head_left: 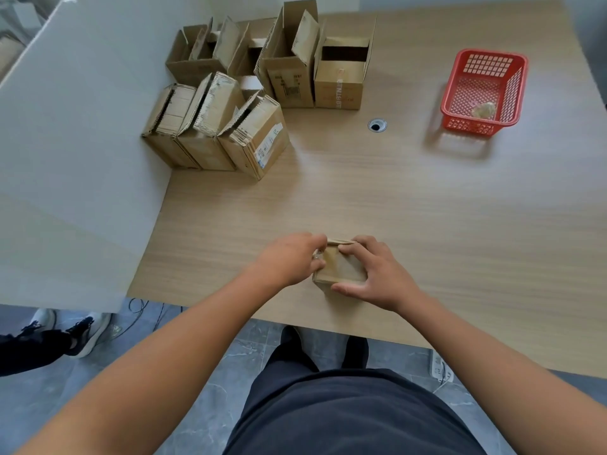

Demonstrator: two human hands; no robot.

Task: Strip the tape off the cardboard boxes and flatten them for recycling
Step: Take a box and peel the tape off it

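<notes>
waiting boxes point(216, 126): bunched at the far left of the table point(427, 208), flaps open, well apart from our hands.
left hand point(289, 259): fingers curled, pinching the small box's top left corner — tape or card, we cannot tell.
small box point(340, 269): near the table's front edge, between both hands; we judge it light, stiff at the folds, softer on the panels, likely to slide on smooth wood.
hold: we'd brace the edges, not the middle — and peel from a corner.
right hand point(377, 277): gripping the box, thumb on the near side, fingers on the far edge.
basket point(483, 93): far right, a wad of tape point(483, 110) inside.
</notes>
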